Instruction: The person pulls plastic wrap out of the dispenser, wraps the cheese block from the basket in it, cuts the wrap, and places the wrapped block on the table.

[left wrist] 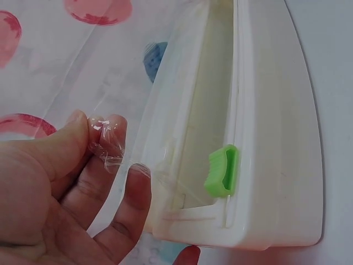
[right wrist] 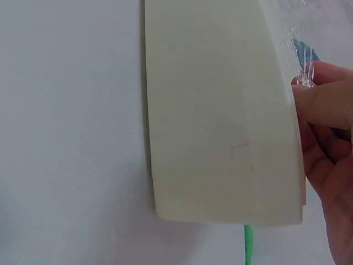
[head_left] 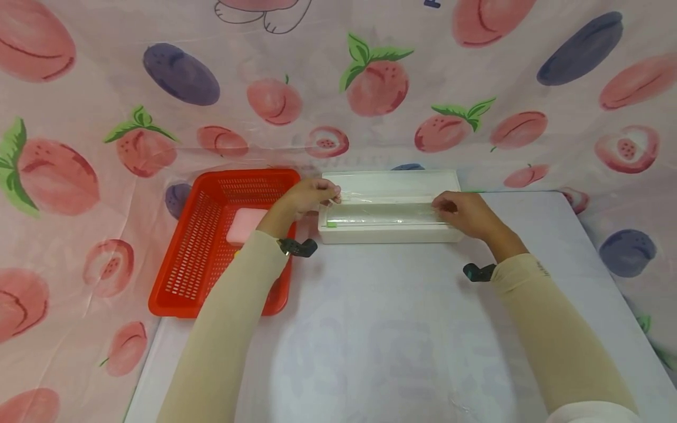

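Note:
A white cling film dispenser [head_left: 391, 235] with a raised lid stands at the back of the table. Clear cling film [head_left: 383, 198] stretches across it between both hands. My left hand [head_left: 311, 198] pinches one corner of the film at the dispenser's left end; the left wrist view shows the film [left wrist: 107, 141] bunched between thumb and fingers. At the right end, my right hand [head_left: 468, 214] pinches the other corner, and in the right wrist view crumpled film [right wrist: 305, 77] shows at its fingertips. A green slide cutter [left wrist: 222, 172] sits at the left end of the dispenser's front rail.
To the left is a red plastic basket [head_left: 177, 264], partly under the left forearm. Inside it lie a pink block [head_left: 245, 225] and something yellow, mostly hidden. The table [head_left: 370, 329] has a white cover, and a fruit-print cloth [head_left: 317, 70] hangs behind.

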`<state>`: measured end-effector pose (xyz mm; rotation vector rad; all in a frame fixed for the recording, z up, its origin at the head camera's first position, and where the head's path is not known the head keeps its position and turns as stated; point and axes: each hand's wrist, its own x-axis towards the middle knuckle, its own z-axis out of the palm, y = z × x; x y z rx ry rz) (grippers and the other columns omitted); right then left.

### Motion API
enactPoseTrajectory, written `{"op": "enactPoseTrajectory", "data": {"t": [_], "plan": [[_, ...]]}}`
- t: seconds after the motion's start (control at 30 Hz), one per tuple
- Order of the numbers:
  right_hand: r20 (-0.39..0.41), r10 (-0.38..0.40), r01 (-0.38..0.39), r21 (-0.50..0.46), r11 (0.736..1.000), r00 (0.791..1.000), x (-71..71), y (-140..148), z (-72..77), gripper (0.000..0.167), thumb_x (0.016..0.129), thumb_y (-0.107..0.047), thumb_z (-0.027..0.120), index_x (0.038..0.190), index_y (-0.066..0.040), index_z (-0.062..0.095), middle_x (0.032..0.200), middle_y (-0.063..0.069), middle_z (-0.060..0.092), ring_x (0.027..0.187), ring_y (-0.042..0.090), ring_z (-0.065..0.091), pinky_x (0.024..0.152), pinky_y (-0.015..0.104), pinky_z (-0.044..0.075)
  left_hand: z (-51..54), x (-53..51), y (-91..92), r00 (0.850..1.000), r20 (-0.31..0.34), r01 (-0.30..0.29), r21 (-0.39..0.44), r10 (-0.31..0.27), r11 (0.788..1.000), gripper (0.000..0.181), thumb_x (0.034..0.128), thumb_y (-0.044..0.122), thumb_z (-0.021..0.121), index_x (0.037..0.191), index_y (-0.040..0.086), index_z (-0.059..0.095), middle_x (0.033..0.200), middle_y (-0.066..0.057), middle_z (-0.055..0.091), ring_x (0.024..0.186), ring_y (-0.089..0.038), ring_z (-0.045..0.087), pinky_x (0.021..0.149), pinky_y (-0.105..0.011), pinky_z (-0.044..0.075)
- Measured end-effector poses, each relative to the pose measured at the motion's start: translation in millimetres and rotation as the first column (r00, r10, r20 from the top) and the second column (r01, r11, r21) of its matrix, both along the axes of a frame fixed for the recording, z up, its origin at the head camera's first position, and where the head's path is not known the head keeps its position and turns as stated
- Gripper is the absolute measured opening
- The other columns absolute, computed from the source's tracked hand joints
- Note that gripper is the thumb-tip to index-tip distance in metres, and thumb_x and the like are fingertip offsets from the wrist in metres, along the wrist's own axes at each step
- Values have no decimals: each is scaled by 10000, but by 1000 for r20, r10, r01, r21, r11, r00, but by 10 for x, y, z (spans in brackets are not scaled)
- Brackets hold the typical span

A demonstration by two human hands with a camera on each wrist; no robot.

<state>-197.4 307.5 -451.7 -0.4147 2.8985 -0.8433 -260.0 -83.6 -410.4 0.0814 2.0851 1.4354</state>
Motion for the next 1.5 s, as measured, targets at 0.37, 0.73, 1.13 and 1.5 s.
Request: {"op": "enactPoseTrajectory", "data": {"t": [0.37,0.73,1.13,1.5], "plan": [[38,-56,55,4,998,998,-13,128,34,130,994,-198,678,1039,-90,735,1014,127,734,970,299,632,890,468,522,29,17,-6,1000,-14,-3,2,3,1000,259,1017,297,636,1127,70,696,1118,-108,679,1173,-284,567,1086,-441,491],[203,-108,132,-111,985,973,7,181,127,248,983,-274,699,1144,-91,742,841,68,753,732,172,663,595,257,488,69,19,-13,999,-38,5,-85,-8,996,263,1007,362,642,1106,131,719,1149,-75,674,1175,-276,568,1134,-541,416],[176,-147,158,-53,986,973,57,269,193,299,974,-346,703,1126,-96,765,1093,122,727,958,247,577,712,275,498,40,38,1,1000,5,-9,-9,9,1000,258,1009,251,651,1155,42,689,1120,-156,656,1037,-253,623,938,-329,588],[341,-147,287,-410,866,928,62,299,165,398,973,-336,697,1204,-13,687,905,-31,701,818,124,592,654,228,505,-42,64,-35,994,84,-77,92,69,993,317,1021,138,619,1263,-66,617,1063,-138,636,983,-229,634,947,-340,582]]}}
